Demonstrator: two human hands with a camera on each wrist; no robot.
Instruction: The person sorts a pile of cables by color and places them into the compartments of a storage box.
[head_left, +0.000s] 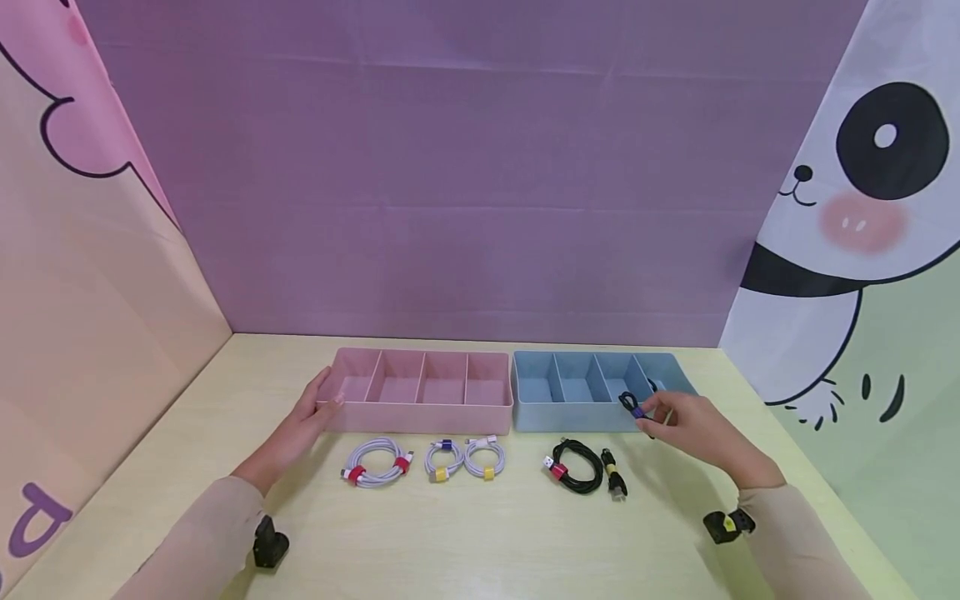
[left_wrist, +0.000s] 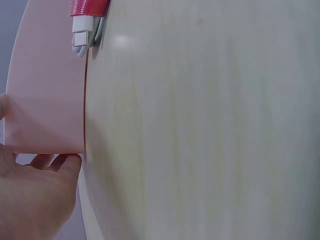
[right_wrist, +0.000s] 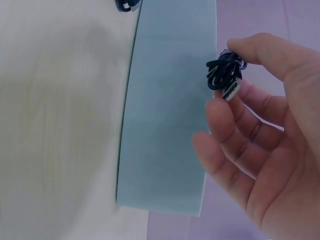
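Note:
My left hand [head_left: 309,414] holds the left end of a pink divided box [head_left: 422,418]; in the left wrist view its fingers [left_wrist: 70,166] lie against the end wall. My right hand [head_left: 686,425] pinches a small bundled black cable [head_left: 630,404] with a blue tie, above the front rim of a blue divided box [head_left: 573,418]. A metal plug on that cable shows in the right wrist view, between thumb and fingertips. A dark bit [head_left: 652,385] shows at the blue box's rightmost compartment, partly hidden by the hand.
Before the pink box lie a white cable with red ties [head_left: 372,483] and two smaller white cables [head_left: 444,476] with yellow ties. Before the blue box lie a coiled black cable [head_left: 587,487] with a red tie and a short black cable [head_left: 617,483] with a yellow tie.

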